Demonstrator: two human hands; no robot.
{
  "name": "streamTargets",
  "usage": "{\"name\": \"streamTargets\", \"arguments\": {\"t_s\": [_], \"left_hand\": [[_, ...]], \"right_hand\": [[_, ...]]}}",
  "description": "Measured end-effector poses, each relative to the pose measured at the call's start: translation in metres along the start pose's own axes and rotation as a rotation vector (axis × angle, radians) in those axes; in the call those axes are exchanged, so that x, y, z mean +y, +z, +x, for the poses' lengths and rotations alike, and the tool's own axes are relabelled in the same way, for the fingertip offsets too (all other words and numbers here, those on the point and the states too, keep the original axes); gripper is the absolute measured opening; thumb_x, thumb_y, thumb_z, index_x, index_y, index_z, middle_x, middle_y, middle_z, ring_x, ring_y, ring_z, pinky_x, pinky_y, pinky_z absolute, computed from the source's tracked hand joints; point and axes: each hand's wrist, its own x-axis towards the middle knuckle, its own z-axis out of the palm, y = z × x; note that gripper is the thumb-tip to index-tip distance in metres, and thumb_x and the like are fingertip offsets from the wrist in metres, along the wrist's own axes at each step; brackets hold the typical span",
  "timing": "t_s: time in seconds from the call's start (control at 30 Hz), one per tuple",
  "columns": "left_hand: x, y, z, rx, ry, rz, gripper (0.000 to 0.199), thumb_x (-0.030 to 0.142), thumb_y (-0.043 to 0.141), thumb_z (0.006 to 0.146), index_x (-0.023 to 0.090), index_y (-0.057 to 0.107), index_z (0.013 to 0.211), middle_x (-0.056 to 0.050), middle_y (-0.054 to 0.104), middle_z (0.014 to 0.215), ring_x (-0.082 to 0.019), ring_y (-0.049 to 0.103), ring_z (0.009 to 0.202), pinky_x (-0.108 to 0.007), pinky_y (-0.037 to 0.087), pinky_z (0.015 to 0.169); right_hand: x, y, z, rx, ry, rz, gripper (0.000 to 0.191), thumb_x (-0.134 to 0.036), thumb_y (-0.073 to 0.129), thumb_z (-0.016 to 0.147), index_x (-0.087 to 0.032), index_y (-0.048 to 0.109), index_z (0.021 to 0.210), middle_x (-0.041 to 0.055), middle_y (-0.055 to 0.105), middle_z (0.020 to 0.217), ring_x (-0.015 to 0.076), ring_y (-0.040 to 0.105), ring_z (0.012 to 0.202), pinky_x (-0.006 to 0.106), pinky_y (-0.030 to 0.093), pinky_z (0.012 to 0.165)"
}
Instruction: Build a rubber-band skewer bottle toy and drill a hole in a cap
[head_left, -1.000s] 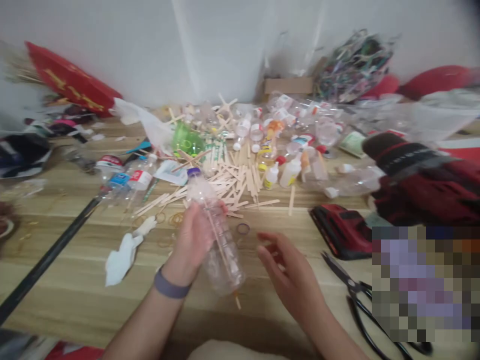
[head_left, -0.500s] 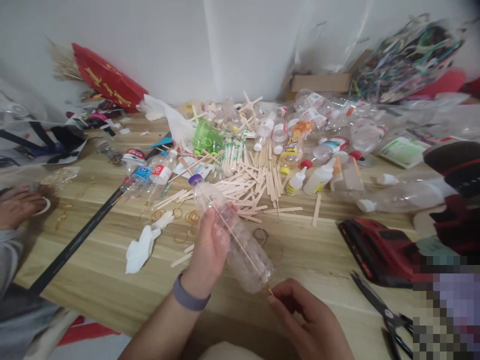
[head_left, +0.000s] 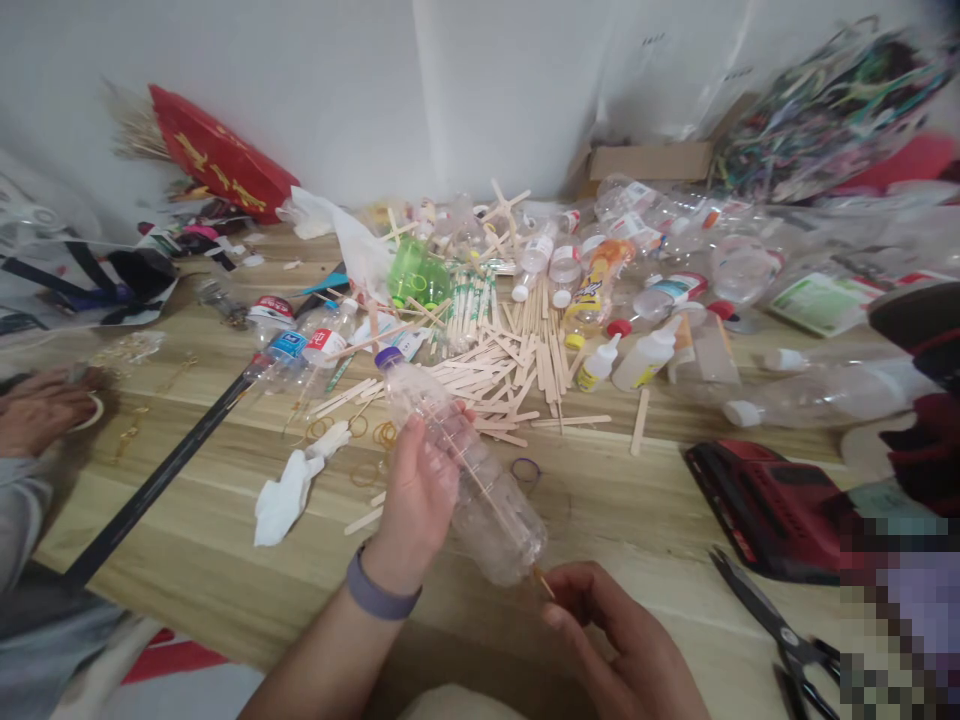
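Observation:
A clear plastic bottle [head_left: 491,500] with a purple cap lies tilted in my left hand [head_left: 420,490], whose fingers wrap round its middle. A thin wooden stick [head_left: 480,475] runs lengthwise along the bottle, and its lower end sticks out past the base. I cannot tell whether the stick passes inside or outside the bottle. At that lower end, the thumb and forefinger of my right hand [head_left: 607,630] close on the stick's tip. Something small and orange-brown shows on the stick near the base. A purple rubber band [head_left: 526,469] rests on the table just right of the bottle.
Wooden craft sticks [head_left: 480,380], glue bottles [head_left: 645,360] and several plastic bottles cover the table's far side. Scissors [head_left: 784,635] and a red-black tool [head_left: 765,510] lie at right. Crumpled tissue [head_left: 289,500] and a black bar [head_left: 161,475] lie left, beside another person's hands [head_left: 45,410].
My right thumb and forefinger have shifted slightly, with the stick's tip showing between them. My left hand keeps its hold on the bottle. The view has turned a little to the left.

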Motion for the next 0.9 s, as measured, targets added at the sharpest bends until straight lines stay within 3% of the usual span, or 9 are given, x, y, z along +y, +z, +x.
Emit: {"name": "streamTargets", "arguments": {"t_s": [0.13, 0.33, 0.43, 0.53, 0.63, 0.77, 0.9], "left_hand": [[0.0, 0.001, -0.001, 0.004, 0.006, 0.002, 0.022, 0.035, 0.061, 0.087, 0.015, 0.07, 0.087, -0.006, 0.074, 0.086, -0.019, 0.069, 0.084, -0.03, 0.051, 0.085], [0.001, 0.002, -0.004, 0.009, 0.005, -0.011, 0.023, 0.036, 0.063, 0.084, 0.014, 0.069, 0.088, -0.006, 0.073, 0.088, -0.019, 0.068, 0.086, -0.032, 0.05, 0.089], [0.002, 0.003, -0.004, 0.022, 0.002, -0.018, 0.023, 0.034, 0.06, 0.086, 0.013, 0.069, 0.088, -0.006, 0.073, 0.086, -0.018, 0.069, 0.084, -0.031, 0.051, 0.085], [0.002, 0.003, -0.004, 0.028, -0.003, -0.022, 0.023, 0.034, 0.057, 0.088, 0.014, 0.069, 0.089, -0.005, 0.073, 0.085, -0.018, 0.069, 0.083, -0.03, 0.052, 0.084], [0.001, 0.003, -0.005, 0.027, -0.012, -0.023, 0.022, 0.035, 0.059, 0.088, 0.015, 0.068, 0.09, -0.005, 0.073, 0.086, -0.018, 0.069, 0.083, -0.031, 0.052, 0.086], [0.001, 0.002, -0.004, 0.007, 0.012, -0.017, 0.024, 0.039, 0.065, 0.083, 0.016, 0.069, 0.088, -0.004, 0.074, 0.085, -0.018, 0.069, 0.084, -0.029, 0.052, 0.085], [0.001, 0.003, -0.004, 0.017, 0.019, -0.014, 0.025, 0.038, 0.064, 0.084, 0.014, 0.07, 0.088, -0.005, 0.074, 0.086, -0.018, 0.069, 0.084, -0.03, 0.05, 0.089]], "right_hand": [[-0.002, 0.0, 0.001, 0.007, -0.006, -0.007, 0.041, -0.056, 0.049, 0.093, -0.023, 0.058, 0.07, -0.0008, 0.057, 0.061, 0.0156, 0.051, 0.056, 0.024, 0.042, 0.054], [0.004, -0.002, -0.001, -0.175, 0.074, 0.064, 0.051, -0.053, 0.034, 0.099, -0.022, 0.057, 0.066, -0.0004, 0.055, 0.058, 0.015, 0.051, 0.054, 0.023, 0.04, 0.052], [0.008, 0.001, -0.003, -0.095, 0.069, 0.075, 0.039, -0.055, 0.046, 0.094, -0.022, 0.062, 0.078, -0.0002, 0.059, 0.065, 0.0159, 0.053, 0.058, 0.023, 0.042, 0.054], [0.008, 0.003, -0.004, 0.032, 0.034, 0.075, 0.035, -0.052, 0.053, 0.091, -0.023, 0.058, 0.072, -0.0016, 0.054, 0.064, 0.0155, 0.05, 0.06, 0.024, 0.041, 0.056], [0.004, 0.003, -0.005, 0.033, 0.013, 0.084, 0.039, -0.051, 0.05, 0.093, -0.023, 0.053, 0.065, -0.0028, 0.047, 0.06, 0.0147, 0.045, 0.056, 0.024, 0.038, 0.054], [0.0, 0.004, -0.005, -0.03, 0.077, 0.086, 0.051, -0.051, 0.035, 0.1, -0.022, 0.05, 0.06, -0.0016, 0.05, 0.055, 0.0146, 0.049, 0.052, 0.024, 0.038, 0.053], [0.003, 0.005, -0.005, 0.059, -0.017, 0.023, 0.041, -0.056, 0.045, 0.094, -0.023, 0.062, 0.077, -0.0019, 0.058, 0.062, 0.016, 0.054, 0.057, 0.024, 0.043, 0.056]]}}
